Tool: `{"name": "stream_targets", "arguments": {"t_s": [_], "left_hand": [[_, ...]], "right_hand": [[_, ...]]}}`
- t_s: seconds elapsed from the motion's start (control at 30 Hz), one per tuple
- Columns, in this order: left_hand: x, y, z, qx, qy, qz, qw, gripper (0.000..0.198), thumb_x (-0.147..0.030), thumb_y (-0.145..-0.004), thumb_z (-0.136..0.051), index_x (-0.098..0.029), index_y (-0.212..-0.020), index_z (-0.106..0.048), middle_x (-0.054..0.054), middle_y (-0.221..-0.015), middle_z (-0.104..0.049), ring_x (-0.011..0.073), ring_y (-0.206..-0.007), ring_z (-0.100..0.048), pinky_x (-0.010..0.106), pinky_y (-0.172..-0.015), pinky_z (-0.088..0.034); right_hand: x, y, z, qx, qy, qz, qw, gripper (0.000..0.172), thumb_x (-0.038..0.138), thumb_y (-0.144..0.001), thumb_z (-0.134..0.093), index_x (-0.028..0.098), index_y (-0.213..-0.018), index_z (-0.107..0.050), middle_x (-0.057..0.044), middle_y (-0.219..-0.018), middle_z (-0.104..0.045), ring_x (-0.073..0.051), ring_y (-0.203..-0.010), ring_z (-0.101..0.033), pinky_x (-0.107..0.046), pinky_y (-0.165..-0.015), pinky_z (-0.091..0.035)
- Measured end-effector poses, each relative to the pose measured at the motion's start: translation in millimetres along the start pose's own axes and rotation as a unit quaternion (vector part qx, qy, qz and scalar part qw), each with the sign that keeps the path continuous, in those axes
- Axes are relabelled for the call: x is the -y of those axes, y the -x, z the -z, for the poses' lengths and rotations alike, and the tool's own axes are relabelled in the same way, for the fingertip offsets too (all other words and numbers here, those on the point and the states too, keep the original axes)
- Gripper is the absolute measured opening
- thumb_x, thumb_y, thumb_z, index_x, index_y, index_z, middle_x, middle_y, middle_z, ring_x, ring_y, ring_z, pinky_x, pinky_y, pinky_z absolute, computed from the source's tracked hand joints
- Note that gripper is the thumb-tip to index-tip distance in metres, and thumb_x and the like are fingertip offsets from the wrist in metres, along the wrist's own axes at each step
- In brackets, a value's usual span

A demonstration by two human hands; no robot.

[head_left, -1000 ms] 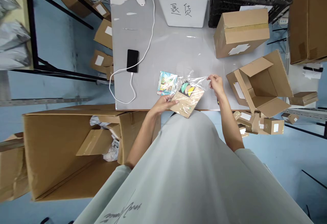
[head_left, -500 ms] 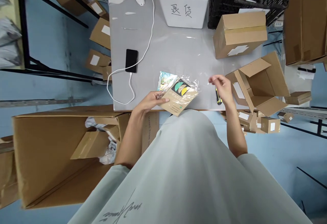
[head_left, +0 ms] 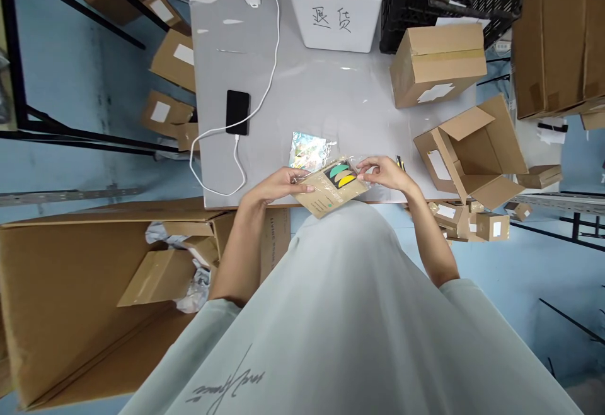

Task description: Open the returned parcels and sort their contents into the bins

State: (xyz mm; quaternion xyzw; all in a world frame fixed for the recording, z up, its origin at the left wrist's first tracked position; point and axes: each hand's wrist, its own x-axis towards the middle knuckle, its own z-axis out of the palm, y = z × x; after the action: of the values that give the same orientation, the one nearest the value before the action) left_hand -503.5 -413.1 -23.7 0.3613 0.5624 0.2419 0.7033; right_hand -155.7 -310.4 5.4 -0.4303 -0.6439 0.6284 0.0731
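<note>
Between my hands is a flat brown packet point(head_left: 326, 193) in clear plastic wrap, with a dark panel of green, tan and yellow half-round shapes. My left hand point(head_left: 278, 186) grips its left edge, thumb on top. At the packet's upper right corner, my right hand point(head_left: 382, 172) has its fingers closed on the clear wrap. Just behind the packet, a colourful packet point(head_left: 307, 150) in clear film lies on the grey table point(head_left: 331, 99). A yellow and black utility knife point(head_left: 400, 163) is partly hidden behind my right hand.
An opened cardboard box point(head_left: 472, 150) and a closed one point(head_left: 437, 65) stand to the right. Behind are a white bin point(head_left: 333, 21) and a black crate point(head_left: 449, 5). A phone point(head_left: 237, 112) with a white cable lies left. A large carton point(head_left: 70, 301) gapes at lower left.
My right hand has moved left from beside the knife to the packet's upper right corner and closed on its wrap. My left hand keeps its hold. The view has shifted slightly.
</note>
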Motion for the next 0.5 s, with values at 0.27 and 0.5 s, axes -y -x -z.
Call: {"name": "stream_targets", "arguments": {"t_s": [0.27,0.5], "left_hand": [[11.2,-2.1,8.6,0.015,-0.022,-0.021,0.999,0.054,-0.049,-0.049,-0.112,-0.021,-0.091,-0.093,0.011,-0.102,-0.088,0.0343,-0.097,-0.081,0.037,-0.084,-0.067],[29.0,-0.3,17.6,0.04,-0.029,-0.015,0.999,0.051,-0.046,-0.046,-0.113,-0.023,-0.087,-0.093,0.005,-0.091,-0.086,0.0286,-0.087,-0.079,0.03,-0.072,-0.064]], "right_hand": [[-10.3,-18.1,-21.5,-0.012,0.013,0.004,1.0,0.036,0.053,-0.08,-0.094,0.02,-0.093,-0.085,-0.004,-0.1,-0.084,-0.017,-0.074,-0.069,-0.029,-0.07,-0.055],[-16.8,-18.4,-55.6,0.068,-0.09,-0.09,0.99,0.053,0.064,-0.07,-0.1,0.025,-0.07,-0.064,0.004,-0.065,-0.062,-0.016,-0.059,-0.063,-0.028,-0.054,-0.047]]}}
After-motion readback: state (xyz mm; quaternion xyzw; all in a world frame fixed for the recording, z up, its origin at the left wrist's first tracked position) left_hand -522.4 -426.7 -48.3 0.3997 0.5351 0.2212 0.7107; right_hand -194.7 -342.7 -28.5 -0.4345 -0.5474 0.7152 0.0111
